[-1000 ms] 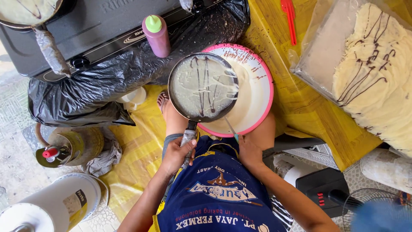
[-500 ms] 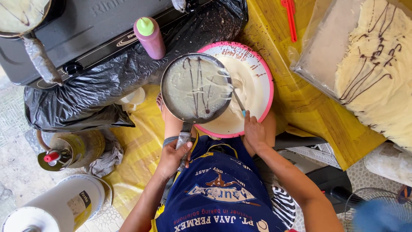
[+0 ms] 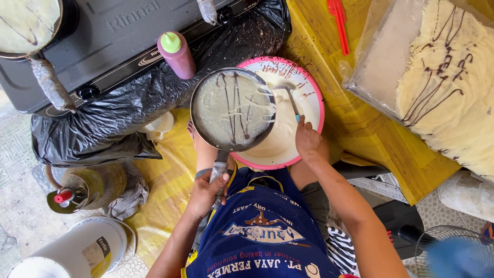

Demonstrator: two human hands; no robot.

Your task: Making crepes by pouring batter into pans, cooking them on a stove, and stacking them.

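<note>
The fingers of the left hand (image 3: 208,188) are wrapped tight around the foil-bound handle of a small round black frying pan (image 3: 232,109), which is held level above a wide pink-rimmed plastic basin (image 3: 315,98) of pale batter. The pan carries a thin, pale crepe layer streaked with dark chocolate lines. The right hand (image 3: 310,141) is closed in a pinch around the blue-tipped end of a slim metal ladle (image 3: 291,100), whose bowl dips into the batter just beside the pan's rim.

The pan looks light enough for one hand, but all its weight sits out past the wrist, so the wrapped handle is the place to grip; the metal body is probably hot. The layer inside seems soft, wet and fragile, likely to slide or tear if the pan tilts. The ladle is stiff and thin, and probably slick with batter.

The basin rests on a yellow plastic-covered counter (image 3: 370,139) marked with brown drips. Behind it stands a maroon squeeze bottle with a green cap (image 3: 176,53) on crumpled black plastic sheeting (image 3: 118,118) under a dark grey gas stove (image 3: 118,41), where a second pan (image 3: 28,23) sits. To the right is a clear bag of finished chocolate-striped crepes (image 3: 447,87); red tongs (image 3: 338,23) lie near it. On the tiled floor are a gas cylinder (image 3: 85,188), a white bucket (image 3: 77,252) and a fan (image 3: 453,252).
</note>
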